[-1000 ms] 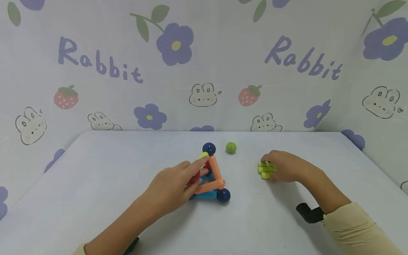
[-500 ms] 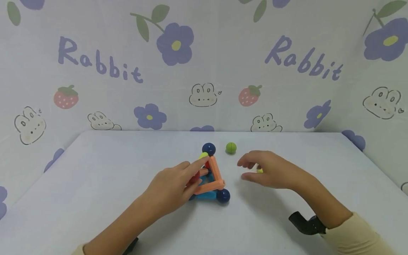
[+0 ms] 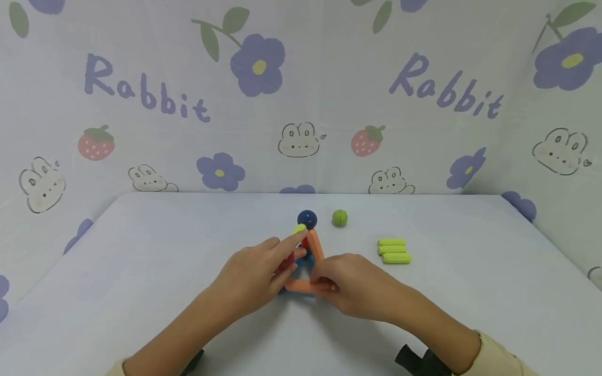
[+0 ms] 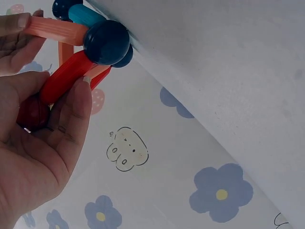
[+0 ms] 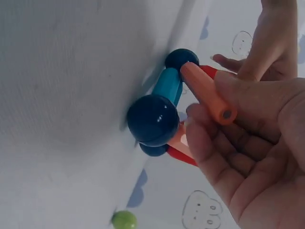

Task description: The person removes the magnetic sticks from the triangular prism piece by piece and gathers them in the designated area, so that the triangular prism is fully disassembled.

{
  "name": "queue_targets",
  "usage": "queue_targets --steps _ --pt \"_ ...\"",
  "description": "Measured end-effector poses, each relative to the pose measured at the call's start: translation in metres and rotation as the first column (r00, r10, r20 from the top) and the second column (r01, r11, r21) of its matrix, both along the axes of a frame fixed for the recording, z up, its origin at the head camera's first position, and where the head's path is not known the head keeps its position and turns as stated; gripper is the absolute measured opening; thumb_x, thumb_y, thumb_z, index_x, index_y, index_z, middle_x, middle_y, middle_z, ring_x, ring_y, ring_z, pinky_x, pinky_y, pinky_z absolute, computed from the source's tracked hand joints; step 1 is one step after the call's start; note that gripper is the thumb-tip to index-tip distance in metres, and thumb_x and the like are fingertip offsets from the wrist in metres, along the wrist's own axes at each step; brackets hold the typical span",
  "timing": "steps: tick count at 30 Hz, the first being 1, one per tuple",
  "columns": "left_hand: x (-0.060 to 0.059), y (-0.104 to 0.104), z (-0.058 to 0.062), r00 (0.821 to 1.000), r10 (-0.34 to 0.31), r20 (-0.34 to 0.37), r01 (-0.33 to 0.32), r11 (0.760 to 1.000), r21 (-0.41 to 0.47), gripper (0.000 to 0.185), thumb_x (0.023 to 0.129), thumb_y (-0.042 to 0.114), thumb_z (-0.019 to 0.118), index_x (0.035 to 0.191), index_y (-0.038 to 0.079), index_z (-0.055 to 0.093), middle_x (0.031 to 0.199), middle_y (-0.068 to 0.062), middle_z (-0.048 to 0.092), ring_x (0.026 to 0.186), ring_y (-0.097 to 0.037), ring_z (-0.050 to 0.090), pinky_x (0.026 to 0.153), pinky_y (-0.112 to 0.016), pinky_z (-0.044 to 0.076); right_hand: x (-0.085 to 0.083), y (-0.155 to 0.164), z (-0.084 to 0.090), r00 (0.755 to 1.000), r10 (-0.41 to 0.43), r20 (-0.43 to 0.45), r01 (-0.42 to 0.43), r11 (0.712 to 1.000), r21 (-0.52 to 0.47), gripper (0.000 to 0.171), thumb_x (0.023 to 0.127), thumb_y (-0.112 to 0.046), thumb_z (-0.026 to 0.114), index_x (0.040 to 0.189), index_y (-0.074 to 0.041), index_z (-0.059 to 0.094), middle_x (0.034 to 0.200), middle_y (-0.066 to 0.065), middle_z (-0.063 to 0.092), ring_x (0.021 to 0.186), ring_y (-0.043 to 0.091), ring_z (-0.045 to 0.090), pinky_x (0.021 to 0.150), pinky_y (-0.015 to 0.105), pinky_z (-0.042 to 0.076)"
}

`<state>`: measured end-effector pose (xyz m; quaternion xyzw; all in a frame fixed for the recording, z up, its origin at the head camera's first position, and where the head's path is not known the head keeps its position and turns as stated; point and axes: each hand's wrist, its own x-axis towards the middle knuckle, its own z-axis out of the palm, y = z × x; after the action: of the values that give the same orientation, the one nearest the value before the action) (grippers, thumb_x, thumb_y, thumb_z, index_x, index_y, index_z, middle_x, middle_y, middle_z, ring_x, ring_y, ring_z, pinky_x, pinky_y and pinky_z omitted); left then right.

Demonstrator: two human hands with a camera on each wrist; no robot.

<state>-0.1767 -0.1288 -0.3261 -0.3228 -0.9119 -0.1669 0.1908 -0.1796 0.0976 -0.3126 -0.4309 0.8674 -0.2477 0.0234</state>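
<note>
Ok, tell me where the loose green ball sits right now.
In the head view the green ball lies on the table, just right of the dark blue ball, beyond both hands.

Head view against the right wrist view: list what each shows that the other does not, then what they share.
Only the head view shows the three yellow-green sticks lying side by side on the table, the yellow-green piece under the left hand's fingertip, and the whole orange triangle. Only the right wrist view shows the open end of the orange stick pinched by the right hand, and the teal stick joining two dark blue balls. Both show the rod-and-ball structure, both hands on it, and the green ball apart.
</note>
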Motion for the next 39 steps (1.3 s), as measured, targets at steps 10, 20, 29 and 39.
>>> queue_targets --steps 10,20,29,39 --pt "0.001 0.002 0.001 1.0 0.015 0.022 -0.015 1.0 -0.014 0.06 0.091 0.019 0.076 0.145 0.017 0.052 0.081 0.001 0.058 0.063 -0.011 0.049 0.055 -0.022 0.045 0.007 0.025 0.0 0.997 0.024 0.077 -0.021 0.999 -0.039 0.016 0.089 -0.002 0.074 0.1 -0.014 0.074 0.093 -0.014 0.068 0.08 0.001 0.06 0.073 0.024 0.053" --pt "0.002 0.004 0.002 0.998 0.04 0.042 -0.038 0.998 -0.059 0.061 0.092 0.019 0.074 0.147 0.018 0.049 0.085 -0.001 0.061 0.064 -0.01 0.05 0.059 -0.023 0.048 -0.011 0.102 0.004 0.986 -0.149 0.075 0.144 0.988 0.061 0.019 0.089 -0.002 0.074 0.1 -0.017 0.073 0.092 -0.014 0.067 0.082 0.006 0.059 0.074 0.029 0.054" --pt "0.001 0.003 0.002 0.999 0.027 0.03 -0.026 0.998 -0.05 0.06 0.092 0.017 0.074 0.146 0.016 0.051 0.084 -0.001 0.06 0.064 -0.011 0.05 0.058 -0.023 0.048 -0.055 0.198 -0.01 0.893 -0.45 -0.013 0.448 0.886 0.122 0.013 0.089 -0.005 0.073 0.102 -0.008 0.073 0.092 -0.004 0.068 0.086 0.018 0.06 0.074 0.036 0.052" --pt "0.001 0.001 0.003 0.999 0.033 0.024 -0.032 0.998 -0.057 0.06 0.091 0.017 0.075 0.146 0.016 0.051 0.083 -0.001 0.059 0.064 -0.011 0.05 0.059 -0.022 0.048 -0.076 0.223 -0.036 0.828 -0.56 -0.007 0.548 0.807 0.22 0.013 0.087 -0.003 0.073 0.1 -0.002 0.072 0.094 0.009 0.069 0.09 0.033 0.059 0.079 0.055 0.051"
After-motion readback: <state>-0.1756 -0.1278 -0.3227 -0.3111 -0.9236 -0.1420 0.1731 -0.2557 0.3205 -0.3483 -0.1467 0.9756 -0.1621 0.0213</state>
